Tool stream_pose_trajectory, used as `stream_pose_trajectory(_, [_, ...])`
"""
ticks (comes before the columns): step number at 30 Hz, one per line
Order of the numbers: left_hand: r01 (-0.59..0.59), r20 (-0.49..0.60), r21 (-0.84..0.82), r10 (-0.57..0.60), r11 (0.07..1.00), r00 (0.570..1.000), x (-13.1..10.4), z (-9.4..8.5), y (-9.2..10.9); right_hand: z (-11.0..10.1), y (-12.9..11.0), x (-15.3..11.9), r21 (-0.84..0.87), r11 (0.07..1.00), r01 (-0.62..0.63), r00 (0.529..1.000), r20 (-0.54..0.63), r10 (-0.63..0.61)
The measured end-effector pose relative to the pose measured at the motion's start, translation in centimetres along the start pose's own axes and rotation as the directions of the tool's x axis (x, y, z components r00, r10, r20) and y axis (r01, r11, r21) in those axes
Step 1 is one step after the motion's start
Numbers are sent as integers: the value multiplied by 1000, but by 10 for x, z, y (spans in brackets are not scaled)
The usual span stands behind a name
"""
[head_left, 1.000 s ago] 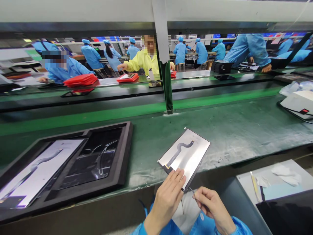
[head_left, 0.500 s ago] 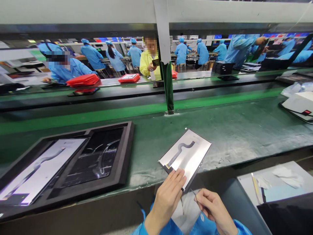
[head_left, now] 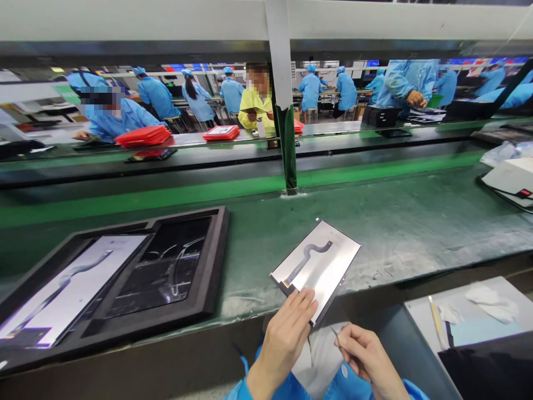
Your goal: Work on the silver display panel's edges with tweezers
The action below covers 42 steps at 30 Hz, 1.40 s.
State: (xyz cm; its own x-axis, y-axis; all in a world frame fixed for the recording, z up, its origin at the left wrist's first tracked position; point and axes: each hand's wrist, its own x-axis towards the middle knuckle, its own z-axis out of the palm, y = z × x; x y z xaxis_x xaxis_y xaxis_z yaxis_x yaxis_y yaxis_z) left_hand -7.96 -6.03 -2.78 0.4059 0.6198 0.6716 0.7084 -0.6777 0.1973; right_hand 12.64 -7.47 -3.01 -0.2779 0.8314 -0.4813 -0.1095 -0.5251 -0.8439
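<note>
A silver display panel (head_left: 322,261) with a dark flex cable on its back lies tilted at the near edge of the green bench (head_left: 400,228). My left hand (head_left: 287,336) presses its fingers on the panel's near corner and holds it in place. My right hand (head_left: 366,355) is just to the right and below, pinching a thin strip or small tool (head_left: 335,332) whose tip is a little away from the panel's corner.
A black foam tray (head_left: 208,266) at the left holds a silver panel (head_left: 62,289) and a dark panel (head_left: 166,266). A grey board (head_left: 470,316) with wipes lies at the right. A post (head_left: 287,150) stands behind. Workers in blue sit at far benches.
My right hand has drawn back and down from the panel's corner with the thin piece. My left hand and the panel have stayed put. Workers behind have shifted.
</note>
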Motion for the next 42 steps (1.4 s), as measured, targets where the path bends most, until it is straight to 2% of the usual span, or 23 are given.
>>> stream_pose_trajectory(10, [6,-4,-14,-6,1000,1000,-1,2,0,-1,-6,-6,6,1000,-17,1000,-5,17])
stream_pose_trajectory(21, [-7,-28,5,7,1000,1000,1,1,1,-9,8,1,-6,1000,-4,1000,4,4])
stream_pose_trajectory(25, [5,-23,-3,-5,1000,1000,1,1,1,-7,-1,-7,11,1000,2,999,-48,-1])
stream_pose_trajectory(30, [3,-24,-9,-4,1000,1000,0,2,0,-4,-10,-14,25,1000,7,999,-49,-6])
stream_pose_trajectory(42, [19,-28,-25,-19,1000,999,-3,5,-1,-7,-13,-19,99,995,-15,998,-64,22])
